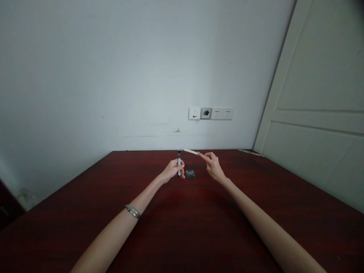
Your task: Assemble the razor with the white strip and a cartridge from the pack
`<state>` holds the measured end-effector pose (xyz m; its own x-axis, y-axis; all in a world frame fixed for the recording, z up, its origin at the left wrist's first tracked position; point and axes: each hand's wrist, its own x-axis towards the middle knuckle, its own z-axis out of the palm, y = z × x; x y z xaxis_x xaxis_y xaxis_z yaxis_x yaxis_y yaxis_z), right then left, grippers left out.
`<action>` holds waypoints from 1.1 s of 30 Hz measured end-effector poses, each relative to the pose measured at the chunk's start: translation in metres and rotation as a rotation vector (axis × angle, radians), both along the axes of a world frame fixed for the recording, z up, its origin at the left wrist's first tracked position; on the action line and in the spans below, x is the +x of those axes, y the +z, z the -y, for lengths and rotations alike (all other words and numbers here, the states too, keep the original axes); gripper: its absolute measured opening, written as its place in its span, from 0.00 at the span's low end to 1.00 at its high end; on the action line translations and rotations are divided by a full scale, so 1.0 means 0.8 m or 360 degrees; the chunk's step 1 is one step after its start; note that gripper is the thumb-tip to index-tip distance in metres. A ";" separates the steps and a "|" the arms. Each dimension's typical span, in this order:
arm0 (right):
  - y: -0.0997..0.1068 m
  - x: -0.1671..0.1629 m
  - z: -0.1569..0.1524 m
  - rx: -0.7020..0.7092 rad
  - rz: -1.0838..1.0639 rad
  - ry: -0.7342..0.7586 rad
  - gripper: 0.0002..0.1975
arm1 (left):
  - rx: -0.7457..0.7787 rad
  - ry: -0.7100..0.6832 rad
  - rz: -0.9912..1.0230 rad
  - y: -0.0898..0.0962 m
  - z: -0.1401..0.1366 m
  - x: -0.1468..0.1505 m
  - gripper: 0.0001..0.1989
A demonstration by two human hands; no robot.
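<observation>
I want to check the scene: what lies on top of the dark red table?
On the table lies only a small dark green box. The left hand holds a razor handle upright above it; the right hand holds a thin white strip. The box's contents are hidden.

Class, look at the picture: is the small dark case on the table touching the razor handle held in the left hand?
Apart. The head view shows a strip of bare red table between the small dark case and the razor handle, which the left hand holds upright.

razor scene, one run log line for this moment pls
left hand: holds razor upright | right hand: holds white strip near razor top | small box: on table between hands
</observation>
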<state>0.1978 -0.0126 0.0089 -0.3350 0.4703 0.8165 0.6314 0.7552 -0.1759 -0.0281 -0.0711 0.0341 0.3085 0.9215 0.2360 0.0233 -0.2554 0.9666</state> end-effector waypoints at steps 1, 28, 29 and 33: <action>0.001 0.001 0.000 0.0003 -0.0014 -0.0018 0.28 | -0.0006 -0.0001 -0.0005 0.000 0.000 -0.001 0.09; -0.003 0.019 -0.001 0.0140 0.0261 -0.0102 0.33 | -0.0005 -0.0061 -0.0119 -0.001 -0.003 -0.003 0.08; -0.004 0.022 -0.001 0.0131 0.0246 -0.0107 0.32 | -0.0004 -0.0054 -0.0119 -0.002 -0.004 -0.003 0.08; 0.005 0.010 0.004 0.0019 0.0022 0.0009 0.28 | -0.0002 -0.0029 -0.0138 -0.009 -0.007 -0.004 0.07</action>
<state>0.2058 -0.0160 0.0128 -0.3486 0.4586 0.8174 0.6296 0.7607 -0.1582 -0.0312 -0.0652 0.0271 0.3446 0.9158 0.2063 0.1024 -0.2551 0.9615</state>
